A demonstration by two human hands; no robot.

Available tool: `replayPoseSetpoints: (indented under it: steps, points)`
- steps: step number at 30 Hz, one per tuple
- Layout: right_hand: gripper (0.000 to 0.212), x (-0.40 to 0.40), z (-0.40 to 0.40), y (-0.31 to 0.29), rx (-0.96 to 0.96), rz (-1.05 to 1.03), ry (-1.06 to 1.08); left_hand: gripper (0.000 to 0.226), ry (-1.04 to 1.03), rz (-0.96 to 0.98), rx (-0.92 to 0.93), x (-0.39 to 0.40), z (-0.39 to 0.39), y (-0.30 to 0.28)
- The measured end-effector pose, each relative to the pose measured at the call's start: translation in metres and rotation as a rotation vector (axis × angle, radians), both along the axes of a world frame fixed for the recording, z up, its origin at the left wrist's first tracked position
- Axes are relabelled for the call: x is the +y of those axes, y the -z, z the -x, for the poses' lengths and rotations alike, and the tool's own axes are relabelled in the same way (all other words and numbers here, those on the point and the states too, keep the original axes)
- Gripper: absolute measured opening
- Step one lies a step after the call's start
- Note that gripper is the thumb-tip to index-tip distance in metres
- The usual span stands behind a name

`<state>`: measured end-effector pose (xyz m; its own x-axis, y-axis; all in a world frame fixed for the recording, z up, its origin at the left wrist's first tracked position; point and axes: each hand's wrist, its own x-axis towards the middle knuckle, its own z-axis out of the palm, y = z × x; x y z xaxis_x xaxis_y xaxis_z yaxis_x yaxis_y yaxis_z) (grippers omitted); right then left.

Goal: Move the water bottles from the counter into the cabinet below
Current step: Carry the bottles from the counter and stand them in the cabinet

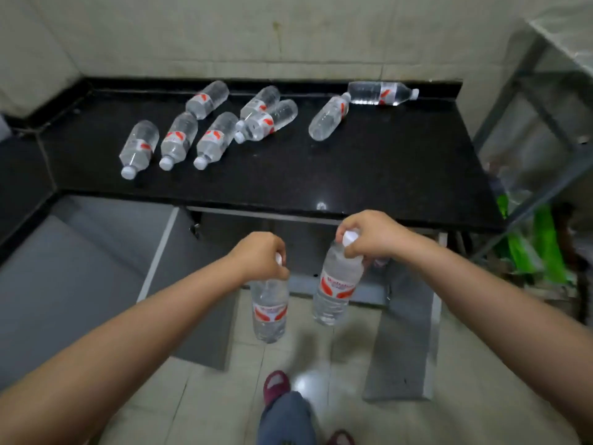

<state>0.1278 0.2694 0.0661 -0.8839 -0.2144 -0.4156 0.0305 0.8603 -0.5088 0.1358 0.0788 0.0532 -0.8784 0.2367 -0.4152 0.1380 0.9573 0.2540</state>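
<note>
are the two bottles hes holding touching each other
Apart. The head view shows floor tile between the left hand's bottle and the right hand's bottle.

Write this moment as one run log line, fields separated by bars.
left hand: holds bottle by neck | right hand: holds second bottle by cap | cabinet: doors open | counter: eight bottles lying

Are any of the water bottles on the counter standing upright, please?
No, all eight bottles on the counter lie on their sides, such as the leftmost bottle and the far right bottle.
</note>
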Motion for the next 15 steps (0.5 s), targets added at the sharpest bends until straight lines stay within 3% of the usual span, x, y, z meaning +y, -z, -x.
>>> replayPoseSetpoints:
  steps: [6, 15]
  points:
    - [0.037, -0.057, -0.007, 0.098, -0.090, -0.196, -0.240, 0.030, 0.005, 0.144, -0.259, -0.043, -0.013, 0.090]
    - [0.038, -0.067, 0.061, 0.232, -0.241, -0.262, -0.036, 0.033, -0.090, 0.098, -0.303, -0.044, 0.075, 0.209]
